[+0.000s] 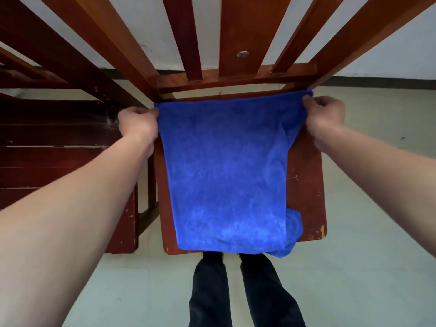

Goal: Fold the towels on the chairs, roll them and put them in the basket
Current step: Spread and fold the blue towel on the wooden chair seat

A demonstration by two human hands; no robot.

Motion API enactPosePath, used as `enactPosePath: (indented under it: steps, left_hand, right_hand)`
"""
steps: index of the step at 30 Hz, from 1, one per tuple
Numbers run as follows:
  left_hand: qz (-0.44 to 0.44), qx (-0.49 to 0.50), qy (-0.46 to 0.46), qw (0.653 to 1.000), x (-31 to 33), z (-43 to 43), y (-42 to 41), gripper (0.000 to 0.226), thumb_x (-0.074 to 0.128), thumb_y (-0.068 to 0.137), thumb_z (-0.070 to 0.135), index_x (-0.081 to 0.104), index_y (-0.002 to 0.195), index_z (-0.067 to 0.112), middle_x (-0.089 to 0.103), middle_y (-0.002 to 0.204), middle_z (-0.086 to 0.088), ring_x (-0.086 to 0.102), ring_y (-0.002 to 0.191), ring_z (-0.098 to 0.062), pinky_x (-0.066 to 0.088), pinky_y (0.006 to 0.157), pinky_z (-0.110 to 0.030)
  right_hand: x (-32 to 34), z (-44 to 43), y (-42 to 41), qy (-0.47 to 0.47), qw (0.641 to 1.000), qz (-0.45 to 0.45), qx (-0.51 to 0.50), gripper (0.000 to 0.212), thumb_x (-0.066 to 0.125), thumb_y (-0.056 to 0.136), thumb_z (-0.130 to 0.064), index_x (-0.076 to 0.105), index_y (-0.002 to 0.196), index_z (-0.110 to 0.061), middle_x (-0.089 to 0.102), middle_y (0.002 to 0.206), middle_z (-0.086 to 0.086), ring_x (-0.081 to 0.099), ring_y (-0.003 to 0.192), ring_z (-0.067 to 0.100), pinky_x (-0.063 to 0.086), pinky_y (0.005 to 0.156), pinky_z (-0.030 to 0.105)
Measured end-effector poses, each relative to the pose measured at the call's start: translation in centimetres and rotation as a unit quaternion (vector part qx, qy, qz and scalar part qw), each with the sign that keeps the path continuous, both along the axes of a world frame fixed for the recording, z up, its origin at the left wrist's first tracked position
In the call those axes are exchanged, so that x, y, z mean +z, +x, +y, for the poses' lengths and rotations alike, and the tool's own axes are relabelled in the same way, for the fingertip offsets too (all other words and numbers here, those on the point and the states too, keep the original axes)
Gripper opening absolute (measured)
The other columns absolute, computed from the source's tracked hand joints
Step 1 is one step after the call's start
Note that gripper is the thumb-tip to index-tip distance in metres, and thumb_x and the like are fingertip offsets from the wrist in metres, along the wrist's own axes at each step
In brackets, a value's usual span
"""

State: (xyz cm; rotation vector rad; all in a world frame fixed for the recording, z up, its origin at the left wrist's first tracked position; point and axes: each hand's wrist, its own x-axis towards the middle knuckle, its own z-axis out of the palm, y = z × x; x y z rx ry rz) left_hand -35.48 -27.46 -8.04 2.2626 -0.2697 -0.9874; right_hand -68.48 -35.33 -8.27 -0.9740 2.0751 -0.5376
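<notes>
Blue towel (226, 166) on chair seat (304, 185), left hand (138, 123) and right hand (324, 112) fingers pinching far corners, darker chair (59, 149) beside

The blue towel (226, 171) hides most of the chair seat (304, 175); bare wood shows only along the seat's left and right edges. A lower layer of cloth peeks out at the near right corner. The fingertips of the left hand (138, 123) and right hand (324, 112) are hidden at the towel's far corners. The back slats (232, 31) are cut off at the top, and a darker chair (59, 138) at the left.
</notes>
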Motion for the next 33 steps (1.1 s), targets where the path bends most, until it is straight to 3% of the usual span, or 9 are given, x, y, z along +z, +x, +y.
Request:
enactPosePath:
  steps: [4, 8, 11, 17, 22, 26, 29, 31, 33]
  left_hand:
    - [-0.017, 0.011, 0.06, 0.998, -0.2, 3.1, -1.3, 0.012, 0.069, 0.078, 0.029, 0.062, 0.08, 0.019, 0.071, 0.095, -0.01, 0.067, 0.088, -0.029, 0.057, 0.083, -0.041]
    - [0.012, -0.018, 0.149, 0.989, 0.1, 9.9, -4.2, 0.033, 0.079, 0.072, 0.037, 0.053, 0.064, 0.017, 0.069, 0.079, -0.012, 0.065, 0.074, -0.031, 0.055, 0.072, -0.043]
    - [0.034, -0.062, 0.219, 0.973, 0.2, 14.5, -6.5, 0.04, 0.084, 0.066, 0.039, 0.053, 0.061, 0.014, 0.065, 0.067, -0.006, 0.058, 0.06, -0.025, 0.048, 0.059, -0.032]
    - [0.027, -0.06, 0.261, 0.963, -0.5, 16.9, -7.6, 0.034, 0.083, 0.068, 0.031, 0.056, 0.056, 0.014, 0.065, 0.065, -0.002, 0.059, 0.061, -0.023, 0.044, 0.056, -0.029]
    - [0.045, -0.063, 0.261, 0.962, -0.9, 16.6, -7.1, 0.037, 0.083, 0.07, 0.025, 0.052, 0.055, 0.013, 0.064, 0.065, -0.005, 0.057, 0.059, -0.024, 0.041, 0.054, -0.028]
    - [0.041, -0.058, 0.257, 0.964, -1.0, 16.9, -7.2, 0.037, 0.082, 0.072, 0.025, 0.051, 0.055, 0.013, 0.064, 0.067, -0.006, 0.057, 0.061, -0.025, 0.042, 0.055, -0.03]
    - [0.025, -0.059, 0.259, 0.964, -0.4, 16.8, -7.4, 0.034, 0.08, 0.074, 0.023, 0.052, 0.058, 0.012, 0.063, 0.067, -0.007, 0.056, 0.062, -0.026, 0.043, 0.056, -0.03]
    - [0.011, -0.066, 0.267, 0.961, 0.2, 16.8, -7.3, 0.031, 0.078, 0.075, 0.022, 0.052, 0.06, 0.013, 0.062, 0.067, -0.006, 0.055, 0.06, -0.024, 0.042, 0.054, -0.029]
    - [-0.024, -0.094, 0.274, 0.957, 1.1, 16.4, -7.0, 0.024, 0.076, 0.075, 0.021, 0.054, 0.068, 0.014, 0.062, 0.071, -0.003, 0.056, 0.062, -0.022, 0.041, 0.053, -0.029]
  right_hand:
    - [-0.3, 2.2, -0.2, 0.05, 0.999, 0.014, 0.001, 0.021, 0.064, 0.085, -0.039, 0.063, 0.092, -0.019, 0.07, 0.099, 0.008, 0.067, 0.09, 0.029, 0.055, 0.084, 0.045]
    - [1.3, 9.4, 0.0, 0.199, 0.976, -0.087, -0.03, 0.034, 0.072, 0.081, -0.041, 0.061, 0.074, -0.011, 0.071, 0.082, 0.015, 0.065, 0.066, 0.027, 0.048, 0.055, 0.032]
    - [2.5, 13.4, 1.1, 0.309, 0.938, -0.158, -0.01, 0.03, 0.085, 0.067, -0.034, 0.071, 0.08, -0.01, 0.075, 0.079, 0.003, 0.071, 0.069, 0.021, 0.054, 0.06, 0.03]
    - [2.7, 13.8, 2.3, 0.269, 0.883, -0.359, -0.142, 0.027, 0.069, 0.075, -0.01, 0.07, 0.102, -0.009, 0.075, 0.099, 0.01, 0.072, 0.09, 0.027, 0.057, 0.077, 0.037]
    - [2.7, 13.1, 1.4, 0.274, 0.839, -0.444, -0.154, 0.021, 0.062, 0.08, -0.02, 0.07, 0.099, -0.018, 0.074, 0.101, 0.008, 0.071, 0.09, 0.026, 0.055, 0.079, 0.037]
    - [2.6, 12.5, -1.2, 0.26, 0.91, -0.3, -0.117, 0.011, 0.065, 0.081, -0.029, 0.067, 0.088, -0.02, 0.066, 0.07, -0.004, 0.056, 0.056, 0.012, 0.039, 0.047, 0.023]
    - [2.5, 12.6, -3.9, 0.239, 0.959, -0.131, -0.077, 0.005, 0.071, 0.078, -0.021, 0.067, 0.08, -0.019, 0.062, 0.077, 0.0, 0.048, 0.059, 0.013, 0.03, 0.044, 0.023]
    - [2.7, 12.7, -5.3, 0.219, 0.972, -0.067, -0.043, 0.012, 0.074, 0.075, -0.014, 0.065, 0.069, -0.018, 0.062, 0.074, 0.003, 0.051, 0.058, 0.015, 0.036, 0.041, 0.019]
    - [2.8, 12.4, -5.7, 0.189, 0.981, 0.017, 0.023, 0.014, 0.073, 0.074, -0.012, 0.063, 0.067, -0.018, 0.064, 0.074, 0.005, 0.058, 0.066, 0.022, 0.048, 0.056, 0.024]
